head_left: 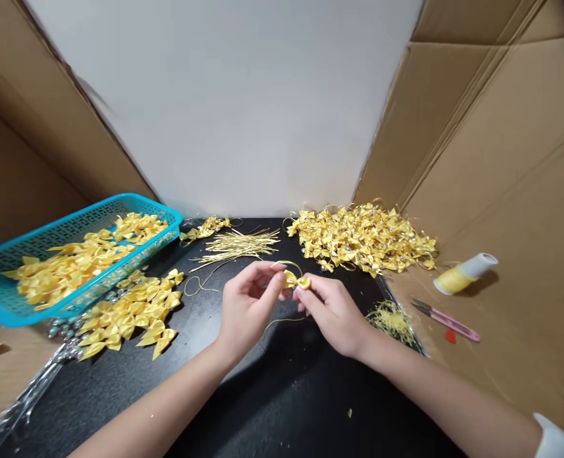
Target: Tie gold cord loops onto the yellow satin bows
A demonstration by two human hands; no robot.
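Above the middle of the black table, a small yellow ribbon bow (295, 280) is pinched between my two hands. My left hand (251, 296) is closed on the bow's left side, thumb and index finger together. On its right side, my right hand (332, 312) is also closed, thumb against the fingers. A thin gold cord loop (294, 264) arches over the bow, and a thread end (284, 320) hangs below the hands. Just beyond them lies a bundle of cut gold cords (244, 245). My fingers partly cover the bow, so its back is hidden.
At left stands a turquoise basket (79, 219) of yellow bows, with loose bows (133, 305) and silver-beaded stems (38, 381) in front. A heap of corded bows (363, 238) sits back right. Thread scraps (391, 321), a pink-handled snipper (454, 324) and a thread spool (466, 273) lie right.
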